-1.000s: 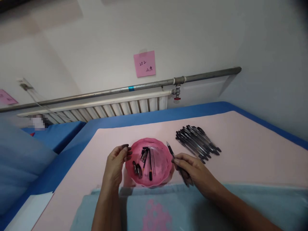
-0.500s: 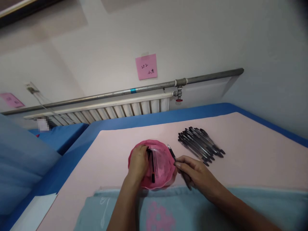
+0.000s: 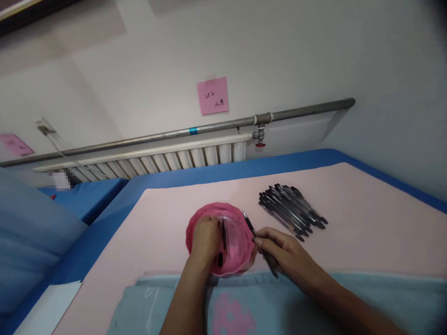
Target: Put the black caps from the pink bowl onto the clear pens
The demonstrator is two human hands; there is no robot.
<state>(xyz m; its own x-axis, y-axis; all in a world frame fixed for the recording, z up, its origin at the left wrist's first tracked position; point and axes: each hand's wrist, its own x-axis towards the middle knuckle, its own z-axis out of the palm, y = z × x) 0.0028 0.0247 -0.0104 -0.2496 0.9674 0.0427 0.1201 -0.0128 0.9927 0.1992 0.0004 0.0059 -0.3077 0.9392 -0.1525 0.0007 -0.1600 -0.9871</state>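
A pink bowl (image 3: 240,251) sits on the pink sheet and holds pen parts, among them a black refill and a clear barrel (image 3: 225,235). My left hand (image 3: 206,239) reaches down into the bowl with its fingers curled over the parts; what they grip is hidden. My right hand (image 3: 282,253) hovers just right of the bowl, pinched on a black pen (image 3: 250,225) whose tip points up and left. A pile of black pens (image 3: 291,209) lies further right.
A pale blue towel with a pink print (image 3: 244,307) covers the near edge. Blue bedding (image 3: 104,223) borders the pink sheet. A radiator (image 3: 157,160) and pipe run along the wall behind, under a pink note (image 3: 212,95).
My left hand moved from beside the bowl's left rim into the bowl and now covers the loose parts. My right hand kept the pen and barely shifted.
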